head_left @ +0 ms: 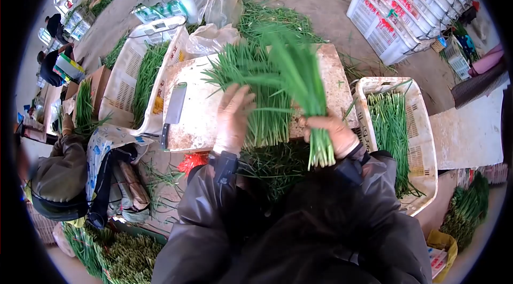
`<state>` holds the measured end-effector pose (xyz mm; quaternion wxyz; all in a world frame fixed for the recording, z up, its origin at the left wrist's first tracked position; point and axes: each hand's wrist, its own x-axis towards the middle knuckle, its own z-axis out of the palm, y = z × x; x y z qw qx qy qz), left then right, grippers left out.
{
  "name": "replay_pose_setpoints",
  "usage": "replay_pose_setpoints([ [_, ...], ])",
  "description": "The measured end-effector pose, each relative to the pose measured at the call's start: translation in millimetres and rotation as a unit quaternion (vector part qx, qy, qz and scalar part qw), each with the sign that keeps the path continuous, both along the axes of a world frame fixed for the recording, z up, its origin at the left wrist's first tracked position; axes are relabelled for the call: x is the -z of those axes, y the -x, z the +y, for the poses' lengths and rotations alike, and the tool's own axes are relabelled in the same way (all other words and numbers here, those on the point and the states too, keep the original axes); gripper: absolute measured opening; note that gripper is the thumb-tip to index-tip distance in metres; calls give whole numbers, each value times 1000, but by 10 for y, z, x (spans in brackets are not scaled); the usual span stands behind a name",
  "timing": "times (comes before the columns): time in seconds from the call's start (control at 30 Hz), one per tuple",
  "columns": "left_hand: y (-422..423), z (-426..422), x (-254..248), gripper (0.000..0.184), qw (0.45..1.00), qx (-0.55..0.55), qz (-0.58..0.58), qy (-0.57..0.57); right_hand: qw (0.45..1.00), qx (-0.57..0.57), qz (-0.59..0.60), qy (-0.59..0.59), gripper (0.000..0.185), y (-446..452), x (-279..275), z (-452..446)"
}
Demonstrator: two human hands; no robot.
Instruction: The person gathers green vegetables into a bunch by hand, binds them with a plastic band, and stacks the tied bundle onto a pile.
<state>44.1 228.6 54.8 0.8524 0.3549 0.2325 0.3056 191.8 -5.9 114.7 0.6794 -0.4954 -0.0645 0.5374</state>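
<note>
My right hand (334,130) is closed around the lower stalks of a bunch of chives (304,78). Its pale cut ends point down toward me, and the leaf tips are smeared by motion. At the left side of a larger pile of chives (267,123) rests my left hand (234,115), fingers curved and apart, close to the leaves. Both hands seem to wear thin gloves. That pile lies on a stained white board (200,91). A cleaver (175,110) with a dark handle lies on the board's left side.
To the right stands a white crate (422,139) holding chives, and to the left another crate (120,91). Loose greens (278,19) and plastic bags (222,8) are beyond the board. Stacked crates (390,22) stand at upper right. A co-worker (61,171) sits at left.
</note>
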Motion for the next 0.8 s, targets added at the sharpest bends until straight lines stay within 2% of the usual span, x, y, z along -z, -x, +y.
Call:
replay_pose_setpoints([
  [0.07,4,78,27,66,980,-87,142,-112,995,93,-2,-30,39,-200,96,13],
  [0.1,-23,108,99,73,973,-126,136,-137,990,133,11,-42,35,-302,137,40],
  [0.2,-18,130,277,79,934,-120,236,-240,969,243,1,-37,23,-552,247,134],
  [0.23,-43,99,366,84,946,-112,204,-227,952,305,-4,-6,17,-615,303,182],
  [0.27,-59,78,432,93,948,-86,196,-238,950,311,8,-11,17,-651,361,199],
  [0.3,-85,121,680,101,925,-76,230,-292,948,317,20,-15,17,-648,362,244],
  [0.33,-115,130,717,109,899,-65,263,-345,946,323,33,-20,17,-650,366,279],
  [0.37,-92,104,753,127,857,-45,338,-387,953,301,18,-8,17,-666,468,321],
  [0.47,-149,-26,613,137,752,-39,415,-510,971,236,-22,35,19,-691,746,469],
  [0.6,-199,-100,549,141,725,0,452,-520,977,201,-67,27,34,-412,864,809],
  [0.73,-221,-23,747,122,796,-48,356,-487,986,123,-109,4,36,-174,914,1070],
  [0.8,-204,-19,867,112,854,-74,290,-425,989,88,-121,17,45,-82,1032,1149],
])
